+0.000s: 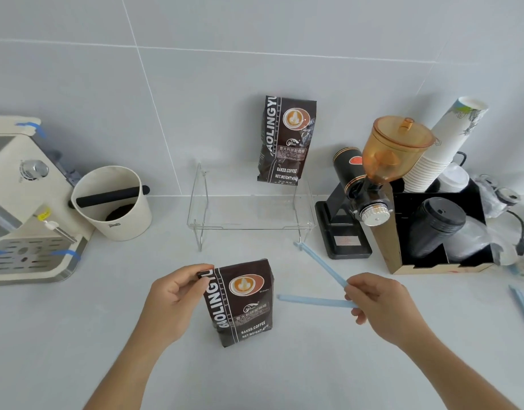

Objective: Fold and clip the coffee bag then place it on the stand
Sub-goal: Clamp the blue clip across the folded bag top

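Your left hand (178,294) pinches the top corner of the coffee bag (240,303) upright on the desk (77,335). Your right hand (379,303) grips an opened blue clip (320,300). The knock box (113,202) holds dark grounds.

Left hand (173,294) fingers pinched closed; right hand (376,300) fingers gripping, both forearms extended.

A left hand (178,294) pinches the top corner of an upright dark brown coffee bag (241,303) on a pale countertop (77,335). The right hand (379,303) grips an opened light blue plastic sealing clip (323,301) beside it.
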